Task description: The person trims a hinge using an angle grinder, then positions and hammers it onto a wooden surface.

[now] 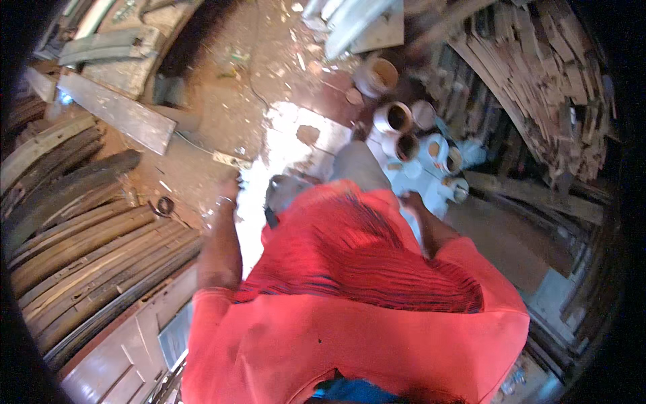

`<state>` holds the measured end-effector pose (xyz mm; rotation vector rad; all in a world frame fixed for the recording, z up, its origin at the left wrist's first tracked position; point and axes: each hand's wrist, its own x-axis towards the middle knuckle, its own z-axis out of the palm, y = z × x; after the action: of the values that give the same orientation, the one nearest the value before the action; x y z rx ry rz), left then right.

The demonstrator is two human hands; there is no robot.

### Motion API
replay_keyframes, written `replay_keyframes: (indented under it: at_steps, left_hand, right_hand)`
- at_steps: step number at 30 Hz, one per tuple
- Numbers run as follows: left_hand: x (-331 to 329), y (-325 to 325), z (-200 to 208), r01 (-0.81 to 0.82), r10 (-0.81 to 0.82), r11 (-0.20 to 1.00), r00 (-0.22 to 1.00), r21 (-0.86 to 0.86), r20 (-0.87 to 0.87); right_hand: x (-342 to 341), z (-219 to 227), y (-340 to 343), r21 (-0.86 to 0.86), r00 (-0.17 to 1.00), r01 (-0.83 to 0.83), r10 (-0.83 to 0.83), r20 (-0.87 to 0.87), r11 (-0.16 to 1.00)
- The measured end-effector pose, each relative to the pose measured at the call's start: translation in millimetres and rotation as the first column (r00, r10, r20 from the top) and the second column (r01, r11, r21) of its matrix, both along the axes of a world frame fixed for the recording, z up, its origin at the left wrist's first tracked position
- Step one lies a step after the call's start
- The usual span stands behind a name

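Note:
My left hand point(229, 187) hangs at my left side, over the bare floor. It is blurred, and I cannot make out its fingers or anything in them. Nearest to it lies a pale strip point(232, 160) with a cable running from it, probably a socket strip. My right hand point(412, 200) is by my right hip, beside a pale blue, paint-splashed surface point(417, 176). Several open round tubs stand there, among them a white tub point(393, 118) and a larger tub point(375, 77) farther off. The right fingers are too dark and small to read.
Stacked long timbers point(94, 252) fill the left side, above a panelled door point(111, 363). A plank point(118, 113) lies at the far left. Piled thin wood strips point(538, 87) stand at the right. A bright white patch point(286, 138) lies ahead of my legs.

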<state>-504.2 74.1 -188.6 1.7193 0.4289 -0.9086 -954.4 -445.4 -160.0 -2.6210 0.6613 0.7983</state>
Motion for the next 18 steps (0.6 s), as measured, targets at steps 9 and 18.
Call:
replay_keyframes:
  at_steps: [9,18]
  left_hand:
    - [-88,-31,3,-0.035,0.022,0.988,0.996,0.153,0.083]
    - [-213,-16,-2,-0.450,0.580,0.784,0.776,0.428,-0.249]
  right_hand:
    - [118,-9,-27,-0.037,0.930,0.276,-0.277,-0.242,0.960]
    - [292,-167,-113,0.097,0.912,0.374,-0.347,-0.219,0.922]
